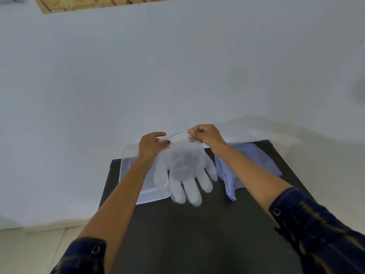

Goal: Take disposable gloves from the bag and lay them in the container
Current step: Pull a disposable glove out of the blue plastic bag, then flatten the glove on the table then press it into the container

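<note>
A clear disposable glove hangs in the air with its fingers pointing down toward me, above the black table. My left hand pinches the left corner of its cuff. My right hand pinches the right corner, so the cuff is stretched between them. The clear plastic container sits on the table's far left, partly behind my left forearm and the glove. The pale bluish bag lies crumpled at the far right of the table, behind my right forearm.
A white wall rises right behind the table's far edge. Pale floor tiles and a skirting board show to the left of the table. Dark sleeves cover both arms from the elbow up.
</note>
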